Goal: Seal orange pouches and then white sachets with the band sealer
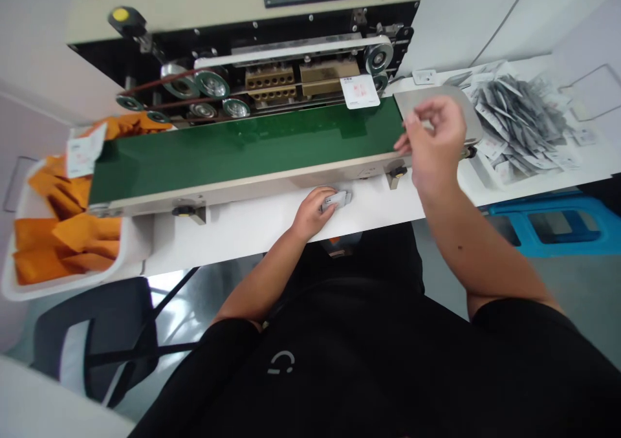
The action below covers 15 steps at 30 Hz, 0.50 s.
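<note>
My left hand (313, 214) rests on the white table in front of the belt, closed round a small stack of grey-white sachets (339, 199). Above the right end of the green conveyor belt (252, 147) is my right hand (435, 142), fingers loosely bent and apart, with nothing visible in them. A white sachet (359, 92) with red print stands at the right of the sealing machine (272, 82), its top edge at the machine's band. Another sachet (86, 153) tips over the belt's left end.
A heap of sachets (521, 121) lies at the right on the table, beside a metal plate (451, 98). To the left, a white bin (133, 244) holds orange packets (63, 231). A blue plastic stool (604, 215) and a black chair (104, 321) stand below the table.
</note>
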Each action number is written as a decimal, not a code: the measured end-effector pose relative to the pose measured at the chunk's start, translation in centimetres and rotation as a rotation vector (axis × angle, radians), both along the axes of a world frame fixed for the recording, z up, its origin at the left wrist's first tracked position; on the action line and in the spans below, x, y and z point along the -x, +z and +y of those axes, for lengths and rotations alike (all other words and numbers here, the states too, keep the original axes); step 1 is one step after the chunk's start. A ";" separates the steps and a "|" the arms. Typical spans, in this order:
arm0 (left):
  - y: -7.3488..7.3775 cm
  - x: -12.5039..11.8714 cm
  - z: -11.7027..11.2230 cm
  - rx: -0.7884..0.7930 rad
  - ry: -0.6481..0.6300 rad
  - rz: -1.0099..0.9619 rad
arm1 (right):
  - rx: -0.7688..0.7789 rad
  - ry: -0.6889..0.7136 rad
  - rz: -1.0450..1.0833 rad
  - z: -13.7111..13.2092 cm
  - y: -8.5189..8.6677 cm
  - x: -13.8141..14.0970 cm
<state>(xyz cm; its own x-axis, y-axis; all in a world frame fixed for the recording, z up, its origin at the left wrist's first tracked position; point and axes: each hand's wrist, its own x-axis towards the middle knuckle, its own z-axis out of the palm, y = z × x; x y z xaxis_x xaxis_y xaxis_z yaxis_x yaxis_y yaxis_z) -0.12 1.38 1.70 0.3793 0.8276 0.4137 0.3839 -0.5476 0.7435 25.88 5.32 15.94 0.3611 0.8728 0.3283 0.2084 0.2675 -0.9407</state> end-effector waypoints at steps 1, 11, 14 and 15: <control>0.0 0.0 0.0 0.009 0.007 -0.001 | -0.019 0.002 -0.033 -2.1 -1.2 0.4; -0.7 0.3 -0.6 0.146 -0.051 -0.219 | 0.333 0.210 -0.191 -9.5 -12.3 5.4; -0.7 0.1 -0.8 0.158 -0.062 -0.253 | 0.339 0.158 -0.138 -9.1 -12.5 5.3; -0.7 0.1 -0.8 0.156 -0.057 -0.261 | 0.339 0.147 -0.120 -9.2 -12.5 5.1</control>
<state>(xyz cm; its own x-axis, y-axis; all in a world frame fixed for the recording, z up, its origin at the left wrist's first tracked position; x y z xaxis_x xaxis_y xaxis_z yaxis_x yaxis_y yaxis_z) -0.23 0.58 0.98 0.3246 0.8694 0.3725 0.1410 -0.4339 0.8898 20.82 -3.84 3.46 0.2010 0.9786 0.0444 0.3051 -0.0195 -0.9521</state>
